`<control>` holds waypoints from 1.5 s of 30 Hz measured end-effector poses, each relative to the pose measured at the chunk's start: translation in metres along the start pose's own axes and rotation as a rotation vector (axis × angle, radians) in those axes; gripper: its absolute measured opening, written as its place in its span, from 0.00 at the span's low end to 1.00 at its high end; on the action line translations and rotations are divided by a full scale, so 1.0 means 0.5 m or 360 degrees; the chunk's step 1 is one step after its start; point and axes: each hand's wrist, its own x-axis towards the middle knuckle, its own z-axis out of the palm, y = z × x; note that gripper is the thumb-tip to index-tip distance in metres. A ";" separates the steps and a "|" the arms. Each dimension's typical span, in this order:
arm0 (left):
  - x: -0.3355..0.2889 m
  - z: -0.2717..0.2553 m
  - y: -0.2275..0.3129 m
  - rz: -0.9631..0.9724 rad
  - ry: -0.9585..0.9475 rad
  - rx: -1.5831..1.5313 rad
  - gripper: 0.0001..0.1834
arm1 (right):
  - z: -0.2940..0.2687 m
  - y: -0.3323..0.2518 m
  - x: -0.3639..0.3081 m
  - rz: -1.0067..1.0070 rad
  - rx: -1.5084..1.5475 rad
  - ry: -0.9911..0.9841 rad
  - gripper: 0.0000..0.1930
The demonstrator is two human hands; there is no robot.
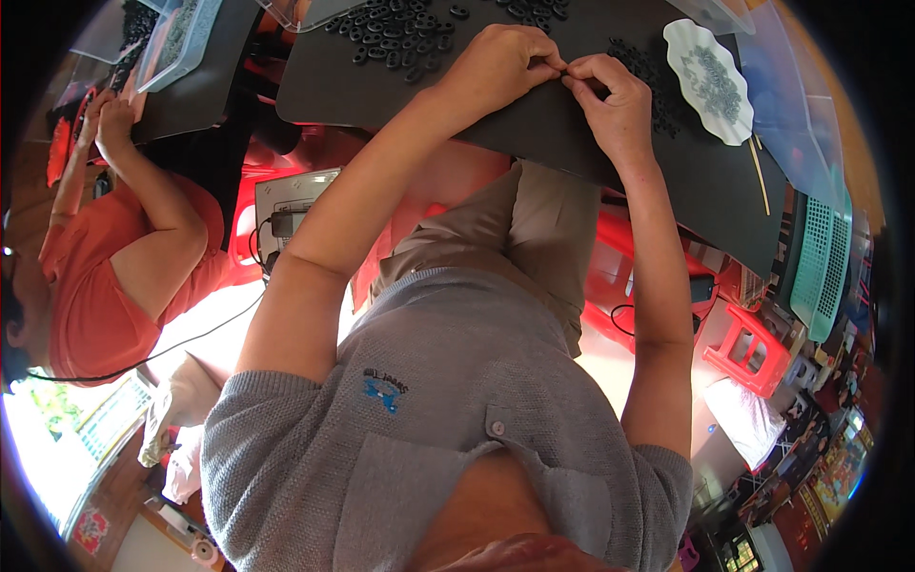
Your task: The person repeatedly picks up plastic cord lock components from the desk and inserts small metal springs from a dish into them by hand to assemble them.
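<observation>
Black pieces (392, 44), too many to count; left hand (500, 62) and right hand (618, 103), fingers clamped on one tiny dark piece (564, 73).

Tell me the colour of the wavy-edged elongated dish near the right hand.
The wavy-edged elongated dish is white; the head view shows it best.

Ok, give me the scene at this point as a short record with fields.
Left hand: fingertips pinched together
Right hand: pinched too, fingertips close to the other hand's
Held item: too small to identify
Surface: black tabletop
Left of hands: scattered black oval pieces
Beside right hand: small dark pieces
Farther right: white wavy-rimmed dish of grey bits; thin sticks
Far left: co-worker, orange-red shirt
</observation>
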 end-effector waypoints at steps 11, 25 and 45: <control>0.001 -0.011 0.009 -0.0163 0.0086 -0.0139 0.09 | -0.303 0.104 0.102 0.0280 0.0130 0.0724 0.12; -0.004 -0.008 0.022 -0.0110 0.0067 -0.0007 0.06 | -0.365 0.152 0.095 0.0266 -0.1079 0.0152 0.11; -0.001 -0.050 0.001 0.0004 0.0225 0.0470 0.11 | -0.272 0.210 0.089 0.0496 -0.0978 -0.0490 0.10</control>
